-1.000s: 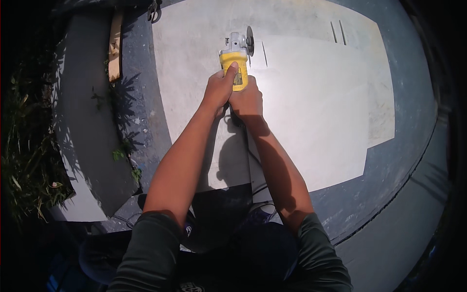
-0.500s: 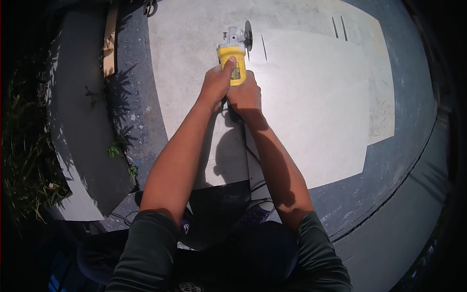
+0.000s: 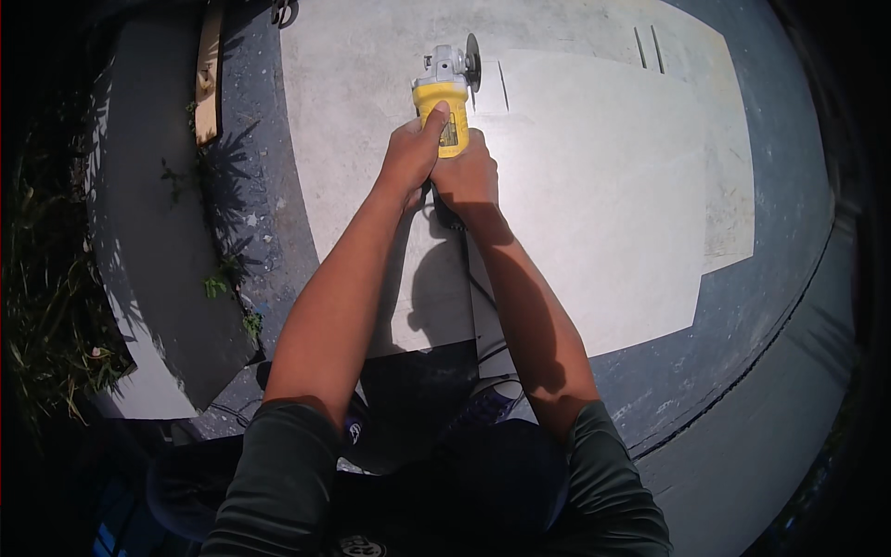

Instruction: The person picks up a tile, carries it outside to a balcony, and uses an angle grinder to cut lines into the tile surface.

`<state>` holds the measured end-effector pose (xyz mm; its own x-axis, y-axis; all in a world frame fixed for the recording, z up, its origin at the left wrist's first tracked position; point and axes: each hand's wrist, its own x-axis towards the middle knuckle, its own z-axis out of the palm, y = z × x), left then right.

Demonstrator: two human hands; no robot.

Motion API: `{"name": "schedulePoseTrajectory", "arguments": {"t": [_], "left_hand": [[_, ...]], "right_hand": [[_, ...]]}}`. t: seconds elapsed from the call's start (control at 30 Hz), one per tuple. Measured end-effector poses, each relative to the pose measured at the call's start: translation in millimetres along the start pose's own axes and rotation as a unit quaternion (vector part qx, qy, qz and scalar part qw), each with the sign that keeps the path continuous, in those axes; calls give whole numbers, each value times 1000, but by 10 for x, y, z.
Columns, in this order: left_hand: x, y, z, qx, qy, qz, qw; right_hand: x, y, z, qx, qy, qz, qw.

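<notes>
My left hand [image 3: 413, 162] and my right hand [image 3: 464, 181] are closed on an angle grinder [image 3: 441, 107] with a yellow body and grey metal head, my left thumb lying on top. Its dark disc [image 3: 472, 63] stands upright on the right side of the head, at short narrow slits in a pale sheet [image 3: 585, 186]. Whether the disc touches the sheet I cannot tell. Two more slits [image 3: 650, 49] show at the upper right. A dark cord [image 3: 483, 292] runs back under my right forearm. My right fingers are partly hidden beneath the grinder.
A wooden strip [image 3: 209, 84] and a long grey slab [image 3: 153, 213] lie at left, beside weeds [image 3: 42, 316]. A dark tool [image 3: 283, 11] is at the top edge. Blue-grey concrete [image 3: 780, 186] borders the pale sheets. My shoes [image 3: 483, 408] are below.
The whole scene sits a little higher in the picture, as the view has shifted. My grip is the same, and the grinder looks almost still against the sheet.
</notes>
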<state>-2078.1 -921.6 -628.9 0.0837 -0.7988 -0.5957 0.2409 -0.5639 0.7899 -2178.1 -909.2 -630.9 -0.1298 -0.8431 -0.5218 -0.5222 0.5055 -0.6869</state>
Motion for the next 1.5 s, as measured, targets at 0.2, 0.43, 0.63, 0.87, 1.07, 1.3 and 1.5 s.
{"name": "schedulePoseTrajectory", "arguments": {"t": [0.2, 0.43, 0.63, 0.87, 1.07, 1.3, 1.5], "left_hand": [[44, -42, -2, -9, -4, -1, 1000], [75, -62, -8, -1, -4, 4, 1000], [117, -102, -40, -2, -7, 1, 1000], [93, -103, -28, -4, -4, -4, 1000], [42, -81, -18, -1, -5, -7, 1000], [-32, -66, 11, 16, 9, -21, 1000], [-33, -112, -4, 16, 5, -21, 1000]], "right_hand": [[22, 13, -2, -7, -2, 3, 1000], [35, 25, -2, -10, -1, 1, 1000], [3, 0, -12, -25, -14, -10, 1000], [-1, 10, -14, -29, -11, -8, 999], [-36, 11, -26, -25, -16, -6, 1000], [-77, 47, -44, -25, -21, -3, 999], [-107, 56, -47, -18, -16, -3, 1000]]}}
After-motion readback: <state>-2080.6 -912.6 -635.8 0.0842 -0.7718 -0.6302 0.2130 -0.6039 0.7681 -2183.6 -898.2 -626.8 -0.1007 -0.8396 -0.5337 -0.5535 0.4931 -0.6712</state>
